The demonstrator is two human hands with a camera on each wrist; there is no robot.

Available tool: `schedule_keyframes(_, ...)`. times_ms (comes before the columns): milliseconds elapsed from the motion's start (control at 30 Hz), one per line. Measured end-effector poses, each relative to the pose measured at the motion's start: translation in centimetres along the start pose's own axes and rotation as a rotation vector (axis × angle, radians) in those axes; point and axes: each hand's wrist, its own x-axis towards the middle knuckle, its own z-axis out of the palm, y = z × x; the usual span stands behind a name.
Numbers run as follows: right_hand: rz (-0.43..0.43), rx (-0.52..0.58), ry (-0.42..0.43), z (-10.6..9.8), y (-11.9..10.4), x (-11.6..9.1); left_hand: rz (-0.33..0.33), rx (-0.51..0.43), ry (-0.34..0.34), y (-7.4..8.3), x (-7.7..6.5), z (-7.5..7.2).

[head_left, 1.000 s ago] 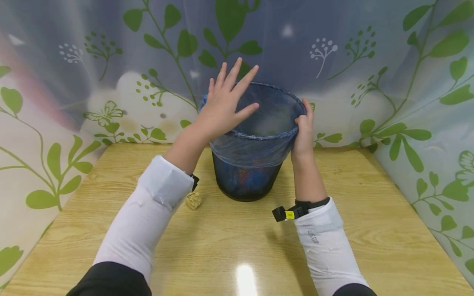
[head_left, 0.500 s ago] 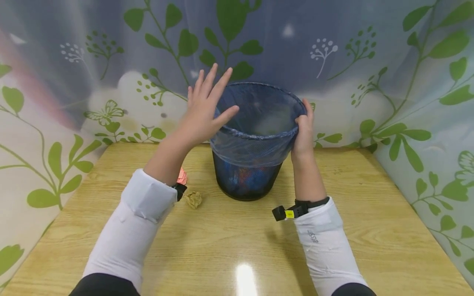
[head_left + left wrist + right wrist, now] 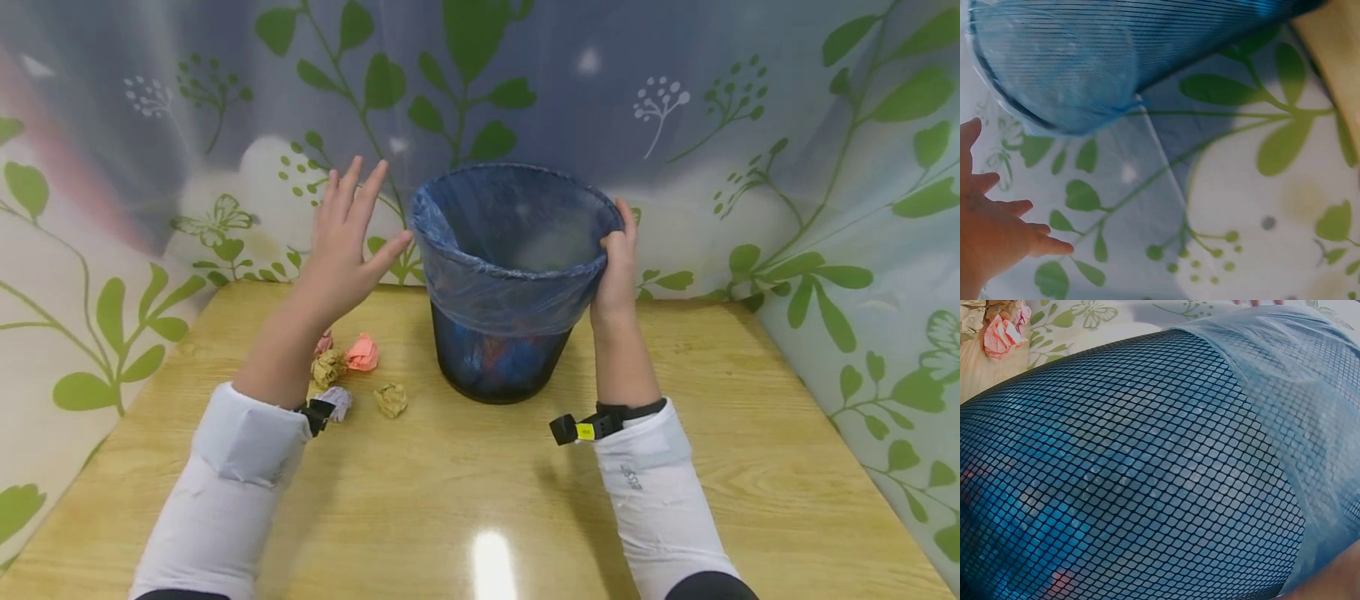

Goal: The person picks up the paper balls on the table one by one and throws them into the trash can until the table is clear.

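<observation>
A black mesh wastebasket (image 3: 502,358) stands upright on the table, lined with a thin blue plastic bag (image 3: 510,300) folded over its rim. My right hand (image 3: 618,271) grips the rim on the right side, thumb toward the inside and fingers outside. To the left of the basket, my left hand (image 3: 341,246) is raised with fingers spread and nothing in it; its thumb tip is close to the bag's edge. In the left wrist view the left hand (image 3: 997,231) is apart from the basket. Through the mesh in the right wrist view, blue and reddish contents (image 3: 1041,531) show at the bottom.
Several crumpled paper balls lie on the table (image 3: 450,500) left of the basket: a pink one (image 3: 363,353), a tan one (image 3: 391,401), another tan one (image 3: 328,367) and a pale purple one (image 3: 337,402). A leaf-patterned curtain (image 3: 570,100) stands behind the table.
My left hand has moved left and slightly down, away from over the basket's opening, uncovering the rim's left side and the paper balls. My right hand stays on the rim.
</observation>
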Motion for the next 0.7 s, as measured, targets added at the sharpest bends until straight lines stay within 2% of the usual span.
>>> schedule_keyframes(400, -0.003, -0.009, 0.003, 0.0, -0.2, 0.0, -0.109, -0.018, -0.031, -3.2, -2.4, 0.3)
schedule_keyframes(567, -0.003, -0.009, -0.001, 0.0, -0.1, -0.2, -0.19, -0.003, -0.065, -5.5, -4.1, 0.7)
schedule_keyframes(700, -0.008, -0.016, 0.004, -0.1, -0.1, -0.1, -0.237, 0.003, -0.068, -7.4, -5.4, 0.8)
